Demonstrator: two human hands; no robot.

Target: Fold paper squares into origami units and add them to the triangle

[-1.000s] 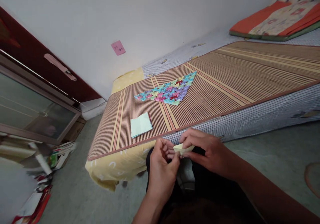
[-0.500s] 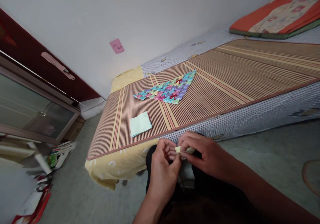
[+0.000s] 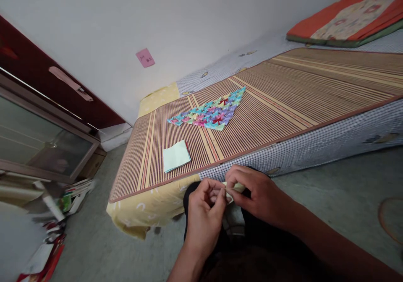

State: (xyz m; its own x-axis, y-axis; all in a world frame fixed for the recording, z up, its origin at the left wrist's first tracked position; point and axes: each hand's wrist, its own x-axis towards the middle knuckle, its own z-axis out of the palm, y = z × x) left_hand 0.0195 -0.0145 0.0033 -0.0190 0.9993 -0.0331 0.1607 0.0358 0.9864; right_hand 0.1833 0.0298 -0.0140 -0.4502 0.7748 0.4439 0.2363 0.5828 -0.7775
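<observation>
A small pale-yellow piece of folded paper (image 3: 238,187) is pinched between my two hands above my lap, partly hidden by the fingers. My left hand (image 3: 208,204) grips its left end with thumb and fingertips. My right hand (image 3: 252,189) closes round the other part from the right. Beyond the hands, a stack of light-green square paper sheets (image 3: 176,156) lies near the front edge of the bed. Farther back rests a triangular patchwork of colourful folded paper pieces (image 3: 212,112), in blue, pink, purple, yellow and red.
A striped bamboo mat (image 3: 267,93) covers the bed, with a yellow cloth (image 3: 147,208) hanging at its near left corner. An orange folded quilt (image 3: 327,19) lies far right. Paper items and clutter (image 3: 77,194) sit on the floor left, by a glass-fronted cabinet (image 3: 47,143).
The fingers of my left hand have closed in on the paper toward my right hand, and less of its left end shows. The view has shifted slightly.
</observation>
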